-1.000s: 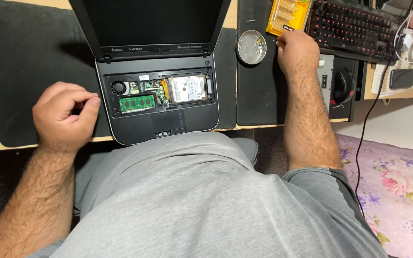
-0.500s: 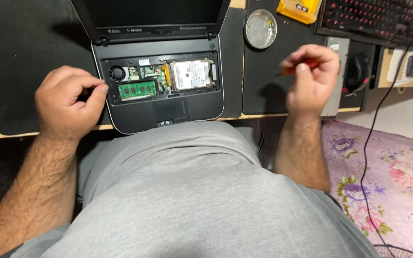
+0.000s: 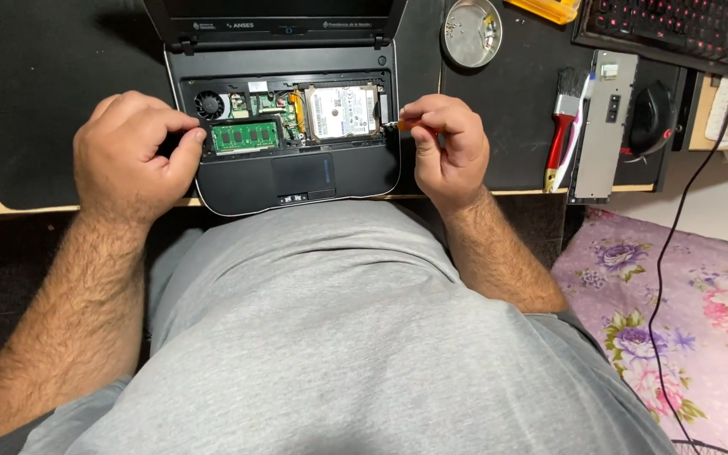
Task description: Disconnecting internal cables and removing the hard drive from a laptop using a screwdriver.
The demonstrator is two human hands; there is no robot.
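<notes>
A small black laptop [image 3: 238, 187] lies open on the desk with its keyboard cover off. Inside show a fan [image 3: 209, 104], a green memory module [image 3: 245, 136] and a silver hard drive [image 3: 342, 112]. My left hand [image 3: 132, 156] rests curled against the laptop's left edge, its fingertips at the rim near the memory module. My right hand [image 3: 446, 147] is closed on a small orange-handled screwdriver [image 3: 398, 125], whose tip points at the hard drive's right edge.
A round metal dish [image 3: 471, 32] with small screws sits behind my right hand. To the right lie a red-handled brush [image 3: 561, 126], a grey drive unit [image 3: 603, 126], a black mouse [image 3: 650, 118] and a backlit keyboard [image 3: 676, 25]. A yellow case [image 3: 547, 8] is at the top.
My right hand came back from the yellow case at the far right with a small screwdriver and now sits at the laptop's right edge. The left hand stayed put.
</notes>
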